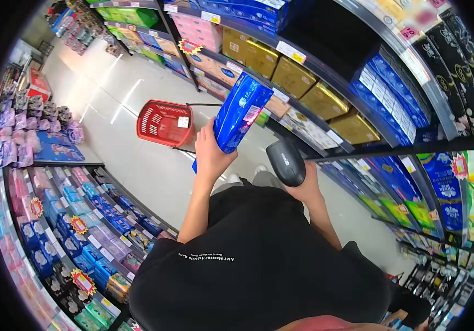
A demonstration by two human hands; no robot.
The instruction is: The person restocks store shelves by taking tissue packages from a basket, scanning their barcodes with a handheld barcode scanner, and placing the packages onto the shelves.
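Note:
My left hand (213,154) is closed around the lower end of a blue tissue pack (236,118), held up and tilted. A white barcode label on the pack faces me, with a red glow at its edge. In my right hand (308,188) is a black barcode scanner (285,161), its head pointing toward the pack, apart from it. The fingers behind the scanner's handle are mostly hidden. Beyond my left hand a red shopping basket (144,130) rests on the floor, its dark handles out to the side.
A tall shelf (325,60) of tissue packs runs along the far and right side. On the left, a low shelf (90,215) carries rows of small coloured packs. Purple packs (24,124) hang at its far end. The pale tiled floor (115,160) lies between.

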